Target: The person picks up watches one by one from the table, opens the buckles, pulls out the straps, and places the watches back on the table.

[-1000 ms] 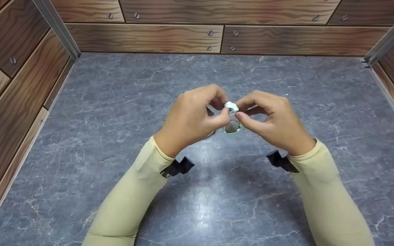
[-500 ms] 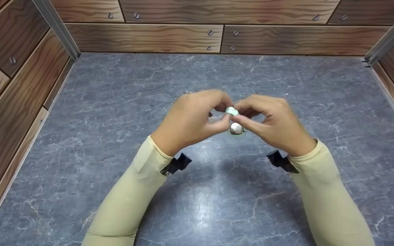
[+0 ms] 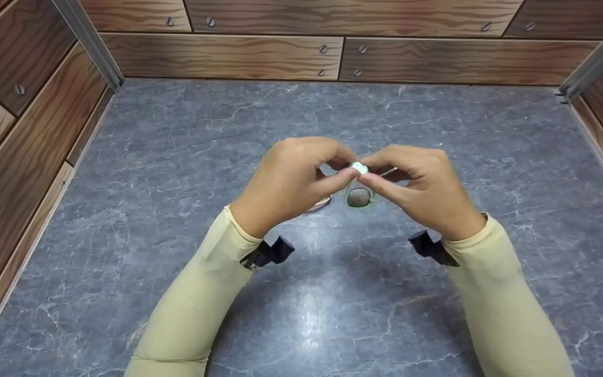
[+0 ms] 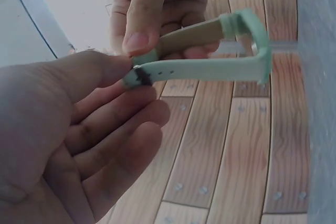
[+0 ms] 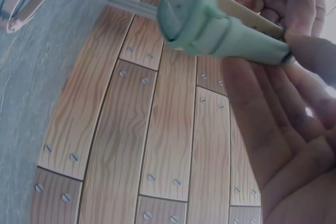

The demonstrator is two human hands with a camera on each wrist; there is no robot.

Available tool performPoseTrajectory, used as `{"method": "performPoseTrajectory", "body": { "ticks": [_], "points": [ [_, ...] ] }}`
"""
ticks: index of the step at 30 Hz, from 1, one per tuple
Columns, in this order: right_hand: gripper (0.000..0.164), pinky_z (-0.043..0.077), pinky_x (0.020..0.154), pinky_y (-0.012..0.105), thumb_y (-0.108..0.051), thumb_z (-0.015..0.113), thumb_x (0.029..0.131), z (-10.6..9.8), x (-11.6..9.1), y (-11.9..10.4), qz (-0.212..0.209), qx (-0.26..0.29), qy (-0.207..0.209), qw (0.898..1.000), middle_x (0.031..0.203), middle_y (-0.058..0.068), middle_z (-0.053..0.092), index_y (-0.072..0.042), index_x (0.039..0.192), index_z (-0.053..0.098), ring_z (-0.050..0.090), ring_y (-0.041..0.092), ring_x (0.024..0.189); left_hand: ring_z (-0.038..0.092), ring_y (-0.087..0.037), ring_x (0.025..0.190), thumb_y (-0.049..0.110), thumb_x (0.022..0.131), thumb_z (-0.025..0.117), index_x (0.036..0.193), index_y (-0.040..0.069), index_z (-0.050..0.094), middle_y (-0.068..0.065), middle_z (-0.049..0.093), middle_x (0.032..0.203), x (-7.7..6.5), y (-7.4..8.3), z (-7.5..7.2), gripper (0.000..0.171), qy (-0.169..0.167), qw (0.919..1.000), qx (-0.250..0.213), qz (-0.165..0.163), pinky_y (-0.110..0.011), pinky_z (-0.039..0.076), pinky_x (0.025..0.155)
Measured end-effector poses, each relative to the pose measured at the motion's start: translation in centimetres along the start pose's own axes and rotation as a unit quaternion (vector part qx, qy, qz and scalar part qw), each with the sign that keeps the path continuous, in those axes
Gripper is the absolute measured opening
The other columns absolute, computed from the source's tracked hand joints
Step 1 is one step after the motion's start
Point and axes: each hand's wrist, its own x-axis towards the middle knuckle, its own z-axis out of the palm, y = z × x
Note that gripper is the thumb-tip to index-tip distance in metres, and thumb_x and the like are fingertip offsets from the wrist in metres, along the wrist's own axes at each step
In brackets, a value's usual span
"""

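Note:
A mint-green wristwatch [image 3: 358, 198] hangs between my two hands, its dial downward and its strap bent into a loop. My left hand [image 3: 291, 180] pinches one strap end between thumb and index finger. With thumb and fingers, my right hand [image 3: 421, 175] holds the strap where the ends meet. In the left wrist view, the strap [image 4: 215, 71] shows small holes and a dark buckle part beside my left fingertips. The square dial [image 5: 178, 6] faces the right wrist camera. My fingers partly hide the buckle.
A second, pale pink watch [image 5: 29, 1] lies on the grey marbled table [image 3: 385, 293], mostly behind my left hand in the head view. Wood-patterned panels [image 3: 228, 57] wall the table at the back and sides.
Both hands have drawn closer together around the strap ends. The hanging dial has tilted, from bright glare to dark grey. A bit of the pink watch now shows below my left hand.

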Motion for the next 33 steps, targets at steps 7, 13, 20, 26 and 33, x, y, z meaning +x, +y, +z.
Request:
{"method": "performPoseTrajectory", "body": {
  "ticks": [7, 13, 20, 26, 33],
  "points": [
    [0.024, 0.061, 0.073, 0.024, 0.01, 0.079, 0.085, 0.23, -0.04, -0.03, -0.013, 0.044, 0.05, 0.998, 0.096, 0.002, 0.078, -0.004, 0.105, 0.079, 0.074, 0.011, 0.083, 0.067, 0.005, 0.085, 0.021, 0.099, 0.072, 0.101, 0.012, 0.079, 0.006, 0.076, 0.094, 0.19, 0.46, 0.27, 0.011, 0.025, 0.9909, -0.112, -0.07, -0.02, 0.057, 0.069],
    [0.031, 0.059, 0.087, 0.028, 0.003, 0.08, 0.087, -0.04, -0.12, -0.06, -0.005, 0.031, 0.017, 0.999, 0.109, 0.002, 0.076, -0.007, 0.116, 0.076, 0.073, 0.014, 0.097, 0.069, -0.002, 0.092, 0.02, 0.099, 0.073, 0.105, 0.011, 0.077, 0.003, 0.076, 0.101, 0.03, 0.43, 0.49, 0.012, 0.005, 0.9989, -0.04, -0.026, -0.019, 0.056, 0.073],
    [0.017, 0.059, 0.076, 0.023, -0.011, 0.08, 0.091, -0.27, -0.29, -0.06, 0.053, 0.018, -0.045, 0.997, 0.1, -0.006, 0.075, -0.011, 0.108, 0.078, 0.073, 0.011, 0.084, 0.071, -0.006, 0.092, 0.025, 0.101, 0.07, 0.109, 0.014, 0.076, 0.004, 0.077, 0.104, -0.15, 0.55, 0.71, 0.015, -0.057, 0.9961, 0.066, -0.011, -0.021, 0.055, 0.078],
    [0.015, 0.06, 0.072, 0.023, -0.014, 0.083, 0.087, -0.34, -0.2, 0.19, 0.085, 0.013, -0.048, 0.995, 0.094, -0.006, 0.077, -0.01, 0.102, 0.079, 0.073, 0.011, 0.079, 0.07, -0.006, 0.086, 0.025, 0.1, 0.07, 0.11, 0.014, 0.078, 0.004, 0.078, 0.102, 0.07, 0.54, 0.73, 0.016, -0.073, 0.995, 0.051, -0.044, -0.022, 0.054, 0.076],
    [0.006, 0.059, 0.074, 0.021, -0.012, 0.077, 0.094, -0.25, -0.07, 0.27, 0.053, -0.003, -0.057, 0.997, 0.093, -0.008, 0.077, -0.012, 0.1, 0.079, 0.073, 0.008, 0.078, 0.07, -0.004, 0.086, 0.026, 0.099, 0.072, 0.106, 0.013, 0.079, 0.005, 0.078, 0.099, 0.18, 0.38, 0.79, 0.016, -0.058, 0.9958, 0.022, -0.068, -0.02, 0.053, 0.076]
  ]
}}
